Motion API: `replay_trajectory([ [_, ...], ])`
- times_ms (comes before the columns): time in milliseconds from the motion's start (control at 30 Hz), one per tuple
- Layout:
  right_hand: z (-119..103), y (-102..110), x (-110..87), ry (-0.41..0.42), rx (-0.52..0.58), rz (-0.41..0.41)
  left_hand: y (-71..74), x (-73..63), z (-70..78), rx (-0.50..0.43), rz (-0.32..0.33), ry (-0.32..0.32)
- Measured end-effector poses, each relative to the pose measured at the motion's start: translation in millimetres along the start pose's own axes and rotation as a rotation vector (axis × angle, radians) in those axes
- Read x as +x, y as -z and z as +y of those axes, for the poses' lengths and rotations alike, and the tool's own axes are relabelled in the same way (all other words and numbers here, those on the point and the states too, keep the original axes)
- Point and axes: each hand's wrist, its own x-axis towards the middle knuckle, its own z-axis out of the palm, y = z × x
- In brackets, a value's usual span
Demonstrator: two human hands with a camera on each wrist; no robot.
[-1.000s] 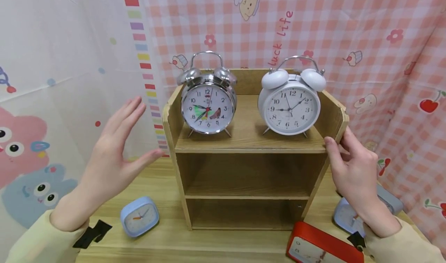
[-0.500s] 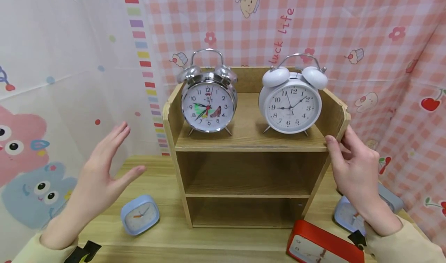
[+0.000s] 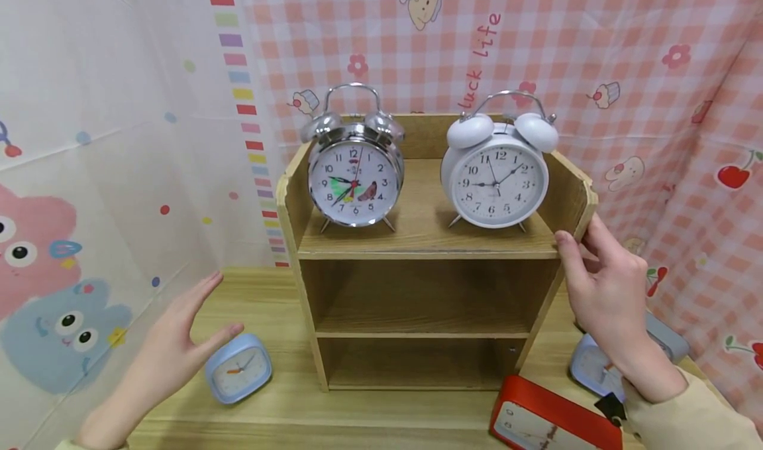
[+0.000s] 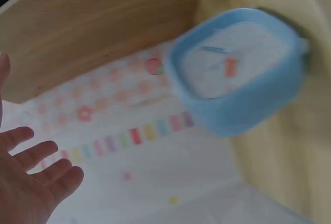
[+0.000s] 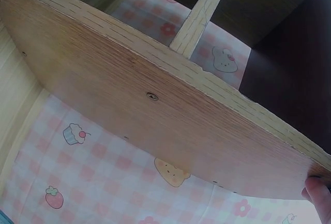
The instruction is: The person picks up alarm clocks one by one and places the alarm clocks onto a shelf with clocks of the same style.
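Right grip (image 3: 610, 289) holds shelf (image 3: 426, 256); curtain (image 3: 536, 42) reads "luck life".

Hanging at back, pink-and-white checked cupcake-print cloth (image 3: 566, 32) — at left, white cartoon-print cloth (image 3: 131, 152) — beneath, pale yellow wood-grain tabletop (image 3: 369, 413).

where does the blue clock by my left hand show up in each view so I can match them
Head: the blue clock is lower left, just right of the left hand.
Left wrist: the blue clock is upper right.
Right wrist: not in it.
Shared landmark: the wooden shelf, central in head, upper left in left wrist, slanting across right wrist.
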Motion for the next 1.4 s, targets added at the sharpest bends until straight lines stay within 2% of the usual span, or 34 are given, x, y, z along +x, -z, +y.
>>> replay_trajectory([
  [267, 0, 0, 0.0, -0.004, 0.003, -0.002, -22.6, -17.8, -24.8, 0.069, -0.133, 0.089],
  [467, 0, 0, -0.6, -0.009, 0.004, -0.005, -37.8, -28.5, -36.8, 0.098, -0.202, 0.113],
  [967, -1, 0, -0.2, -0.006, 0.003, -0.005, -55.1, -38.9, -56.7, 0.138, -0.23, 0.15],
  [1400, -1, 0, -0.8, -0.006, 0.002, -0.003, -61.2, -41.1, -60.4, 0.11, -0.204, 0.127],
])
